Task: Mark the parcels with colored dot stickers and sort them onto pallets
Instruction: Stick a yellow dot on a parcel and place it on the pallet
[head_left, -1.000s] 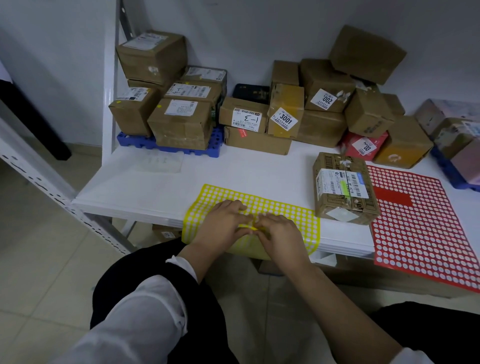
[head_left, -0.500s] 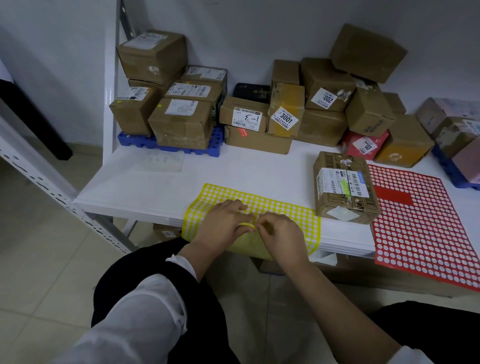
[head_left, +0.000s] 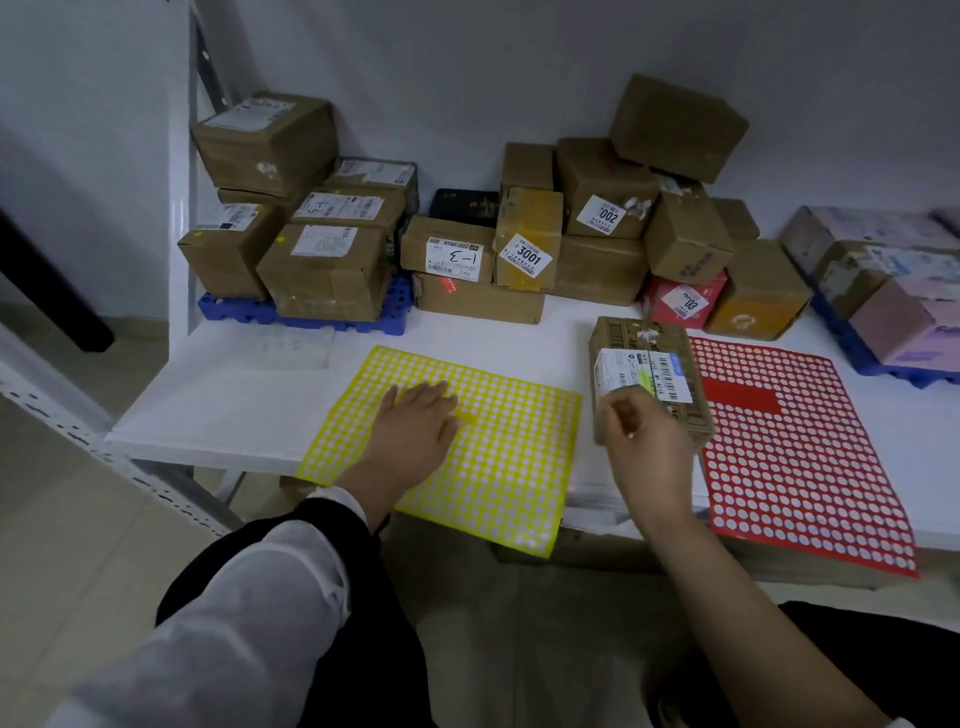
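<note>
Now that the right hand has left the yellow sticker sheet, where both hands were working at one dot half a second ago, it sits at the near edge of the parcel. Its thumb and forefinger are pinched narrow and the other fingers curled. Whether a dot sits in that pinch is too small to tell, but the move suggests one was peeled and is about to go on.

The parcel lies label up on the white table, between the yellow sheet on its left and the red sticker sheet on its right. The left hand has stayed on the yellow sheet and now lies flat with its fingers straight, pressing the sheet down.

Farther out, unsorted boxes are heaped against the far wall. A blue pallet at far left carries a stack of boxes, and another pallet at far right holds paler ones. Marking seems the step in hand, with sorting this parcel to follow.
</note>
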